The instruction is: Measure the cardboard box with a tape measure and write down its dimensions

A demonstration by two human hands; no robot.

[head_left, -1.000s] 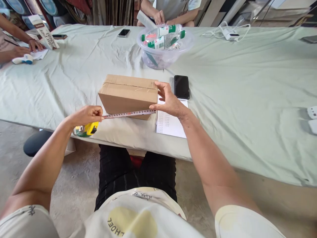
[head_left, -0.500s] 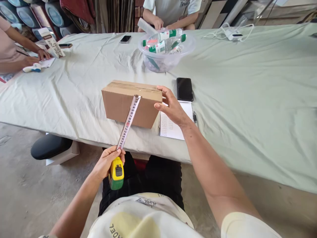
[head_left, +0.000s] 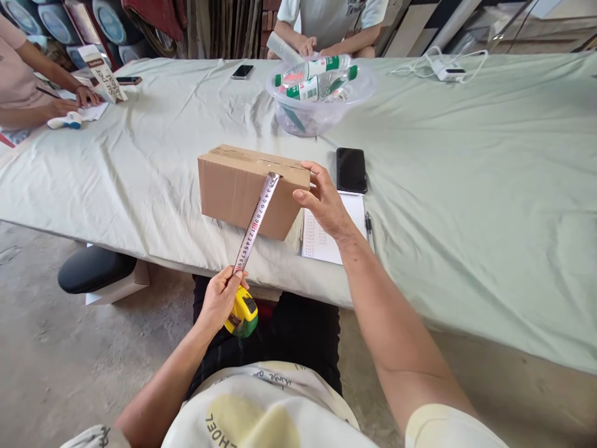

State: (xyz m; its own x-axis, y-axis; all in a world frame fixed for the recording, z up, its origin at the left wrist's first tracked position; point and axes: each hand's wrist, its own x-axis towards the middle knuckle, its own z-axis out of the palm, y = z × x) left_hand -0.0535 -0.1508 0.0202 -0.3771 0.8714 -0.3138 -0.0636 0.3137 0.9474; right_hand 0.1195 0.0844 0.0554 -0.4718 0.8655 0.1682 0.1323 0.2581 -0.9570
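A taped brown cardboard box (head_left: pixel 233 186) lies on the pale green tablecloth (head_left: pixel 466 186). My left hand (head_left: pixel 221 298) is closed round a yellow and green tape measure (head_left: pixel 242 314) below the table edge. Its white blade (head_left: pixel 255 224) runs up across the box's front face, with the tip hooked at the top edge. My right hand (head_left: pixel 321 199) rests against the box's right end, thumb and fingers bent and apart, holding nothing.
A sheet of written numbers (head_left: pixel 326 239) and a pen (head_left: pixel 368 223) lie right of the box, a black phone (head_left: pixel 351 169) behind them. A clear bowl of bottles (head_left: pixel 317 93) stands farther back. Other people sit at the far side and far left. A stool (head_left: pixel 93 270) stands at left.
A second ago the blade lay stretched along the box's front lower edge between both hands. My left hand has dropped below the table; the blade now runs up the front face to the top edge.
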